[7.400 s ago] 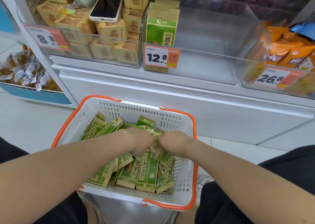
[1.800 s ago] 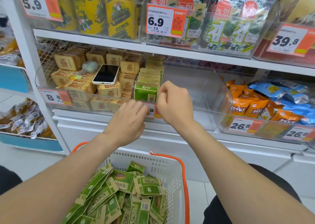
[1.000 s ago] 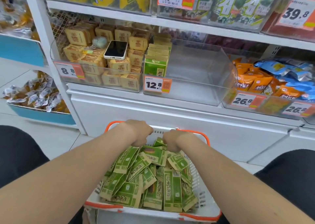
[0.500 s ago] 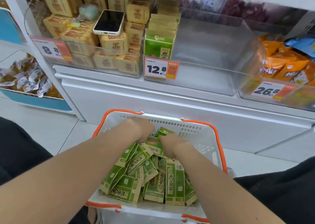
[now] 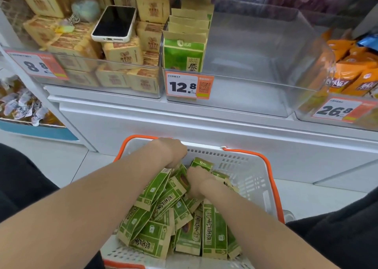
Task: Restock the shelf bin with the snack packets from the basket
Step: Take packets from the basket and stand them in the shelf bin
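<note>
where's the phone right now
In the head view the phone lies upper left, face up on the tan packets, just left of the upright green packets in the shelf bin.

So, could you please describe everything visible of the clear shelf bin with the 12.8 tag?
The clear shelf bin looks like transparent plastic, open-topped, resting on the white shelf. An orange-and-white 12.8 tag sits on its front left. One row of green packets stands upright along its left wall; the rest holds nothing.
</note>
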The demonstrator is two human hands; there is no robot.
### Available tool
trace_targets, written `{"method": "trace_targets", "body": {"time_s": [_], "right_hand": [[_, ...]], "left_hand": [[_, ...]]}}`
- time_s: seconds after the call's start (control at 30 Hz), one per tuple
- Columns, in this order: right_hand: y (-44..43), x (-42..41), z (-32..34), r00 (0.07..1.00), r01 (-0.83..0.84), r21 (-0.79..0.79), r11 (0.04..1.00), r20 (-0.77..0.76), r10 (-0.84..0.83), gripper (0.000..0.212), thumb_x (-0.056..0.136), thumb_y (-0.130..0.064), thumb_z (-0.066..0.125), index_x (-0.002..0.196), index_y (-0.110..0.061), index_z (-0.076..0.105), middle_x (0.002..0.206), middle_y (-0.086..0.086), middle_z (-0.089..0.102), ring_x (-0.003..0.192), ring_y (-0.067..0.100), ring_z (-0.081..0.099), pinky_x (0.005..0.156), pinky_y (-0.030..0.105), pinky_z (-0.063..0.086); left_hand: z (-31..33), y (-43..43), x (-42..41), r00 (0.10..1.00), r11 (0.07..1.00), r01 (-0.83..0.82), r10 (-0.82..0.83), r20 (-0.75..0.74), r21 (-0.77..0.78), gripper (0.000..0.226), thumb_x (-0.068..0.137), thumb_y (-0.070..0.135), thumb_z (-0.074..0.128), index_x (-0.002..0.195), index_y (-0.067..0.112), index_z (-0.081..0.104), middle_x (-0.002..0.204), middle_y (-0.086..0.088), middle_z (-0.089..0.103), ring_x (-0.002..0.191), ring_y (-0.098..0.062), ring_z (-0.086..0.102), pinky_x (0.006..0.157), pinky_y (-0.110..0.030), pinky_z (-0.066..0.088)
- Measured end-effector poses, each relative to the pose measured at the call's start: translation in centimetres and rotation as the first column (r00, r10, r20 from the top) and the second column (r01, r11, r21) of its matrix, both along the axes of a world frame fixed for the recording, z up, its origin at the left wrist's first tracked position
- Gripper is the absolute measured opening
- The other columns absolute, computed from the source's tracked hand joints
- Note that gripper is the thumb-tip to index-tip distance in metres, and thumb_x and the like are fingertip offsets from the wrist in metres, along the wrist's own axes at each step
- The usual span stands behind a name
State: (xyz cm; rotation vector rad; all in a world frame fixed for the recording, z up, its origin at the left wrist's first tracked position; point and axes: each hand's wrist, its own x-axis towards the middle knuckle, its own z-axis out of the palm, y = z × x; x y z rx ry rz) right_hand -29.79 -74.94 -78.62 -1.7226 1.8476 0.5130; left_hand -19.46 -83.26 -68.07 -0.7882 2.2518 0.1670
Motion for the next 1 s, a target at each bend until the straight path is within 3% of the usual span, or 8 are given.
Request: {"method": "trace_targets", "body": {"time_s": [0.13, 0.23, 0.37, 0.47, 0.6, 0.7, 0.83, 1.0], "right_hand": [[-0.8, -1.8, 2.3, 0.983, 0.148, -0.069, 0.987, 0.123, -0.139, 0.018, 0.081, -0.009, 0.072, 0.098, -0.013, 0.067, 0.095, 0.006, 0.069, 0.082, 0.020, 0.067, 0.071, 0.034, 0.063], [-1.5, -4.0, 4.8, 0.968, 0.157, -0.130, 0.979, 0.215, -0.126, 0.014, 0.077, -0.022, 0.078, 0.090, -0.017, 0.076, 0.087, 0.006, 0.072, 0.078, 0.018, 0.068, 0.070, 0.033, 0.061], [-0.9, -5.9, 9.3, 0.844, 0.343, -0.241, 0.908, 0.504, -0.185, 0.018, 0.067, -0.036, 0.088, 0.077, -0.027, 0.076, 0.075, -0.001, 0.074, 0.068, 0.013, 0.066, 0.065, 0.029, 0.054], [0.6, -6.5, 11.9, 0.659, 0.624, -0.329, 0.709, 0.709, -0.250, 0.032, 0.062, -0.036, 0.092, 0.085, -0.024, 0.073, 0.076, 0.000, 0.075, 0.069, 0.017, 0.070, 0.064, 0.034, 0.058], [1.8, -6.9, 15.6, 0.278, 0.940, -0.247, 0.235, 0.955, -0.108, 0.020, 0.087, -0.019, 0.083, 0.098, -0.012, 0.069, 0.057, -0.003, 0.066, 0.051, 0.010, 0.059, 0.053, 0.026, 0.049], [2.0, -6.2, 17.6, 0.141, 0.990, -0.141, 0.026, 0.990, 0.030, 0.018, 0.091, -0.027, 0.071, 0.106, -0.019, 0.066, 0.063, 0.008, 0.065, 0.054, 0.019, 0.056, 0.056, 0.036, 0.047], [1.4, -4.3, 20.2, 0.009, 1.000, -0.009, -0.009, 0.996, 0.088, 0.026, 0.085, -0.031, 0.068, 0.106, -0.020, 0.058, 0.071, 0.004, 0.068, 0.060, 0.026, 0.062, 0.061, 0.047, 0.050], [0.0, -2.7, 24.4, 0.167, 0.984, -0.174, 0.048, 0.979, 0.121, 0.026, 0.096, -0.035, 0.070, 0.085, -0.013, 0.063, 0.061, -0.009, 0.059, 0.055, 0.008, 0.049, 0.060, 0.028, 0.041]], "left_hand": [[0.2, -0.4, -0.1, 0.997, 0.998, -0.037, 0.041, -0.066, 0.053, 0.055, 0.099, 0.001, 0.060, 0.151, 0.016, 0.051, 0.146, -0.008, 0.058, 0.123, -0.028, 0.063, 0.093, -0.037, 0.054], [0.3, -0.8, 0.0, 0.972, 0.978, -0.107, 0.140, -0.191, 0.177, 0.074, 0.092, 0.024, 0.082, 0.156, 0.021, 0.045, 0.152, -0.001, 0.054, 0.135, -0.027, 0.056, 0.111, -0.043, 0.047], [0.7, -1.2, -0.1, 0.897, 0.965, -0.119, 0.205, -0.392, 0.232, 0.032, 0.095, 0.036, 0.077, 0.122, 0.024, 0.068, 0.108, 0.004, 0.070, 0.103, -0.023, 0.065, 0.087, -0.034, 0.049], [2.1, -1.6, 0.6, 0.756, 0.930, -0.140, 0.322, -0.570, 0.339, 0.010, 0.096, 0.036, 0.076, 0.092, 0.032, 0.068, 0.081, 0.016, 0.070, 0.084, -0.012, 0.066, 0.070, -0.028, 0.044], [5.8, -0.2, 1.1, 0.437, 0.805, -0.119, 0.568, -0.698, 0.581, 0.022, 0.100, 0.033, 0.073, 0.089, 0.015, 0.077, 0.076, 0.006, 0.077, 0.066, -0.005, 0.069, 0.062, -0.024, 0.051], [8.7, 2.1, -0.1, 0.197, 0.846, -0.119, 0.533, -0.823, 0.519, 0.042, 0.106, 0.034, 0.062, 0.075, 0.005, 0.067, 0.053, 0.012, 0.057, 0.048, -0.001, 0.046, 0.053, -0.024, 0.036], [11.5, 3.2, -1.4, -0.136, 0.906, -0.307, 0.262, -0.955, 0.293, 0.048, 0.108, 0.046, 0.053, 0.070, 0.017, 0.061, 0.056, 0.009, 0.057, 0.052, -0.005, 0.047, 0.053, -0.023, 0.033], [14.2, 2.7, -1.3, -0.037, 0.827, -0.563, -0.028, -0.999, -0.002, 0.050, 0.113, 0.051, 0.028, 0.082, 0.023, 0.054, 0.069, 0.005, 0.059, 0.064, -0.021, 0.057, 0.060, -0.041, 0.036]]}}
